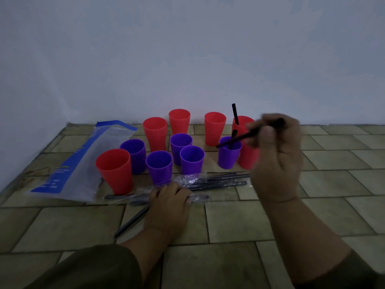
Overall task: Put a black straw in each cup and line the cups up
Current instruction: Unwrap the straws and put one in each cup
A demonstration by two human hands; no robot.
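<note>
One black straw (235, 139) in right hand's (277, 159) pinch

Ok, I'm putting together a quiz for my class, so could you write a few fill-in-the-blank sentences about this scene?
1. The right hand pinches a black ___.
2. The purple cups number ___.
3. The left hand rests on a clear packet of straws lying on the tiled ___.
4. The cup nearest the blue bag is coloured ___.
Missing words: straw; five; floor; red.
</note>
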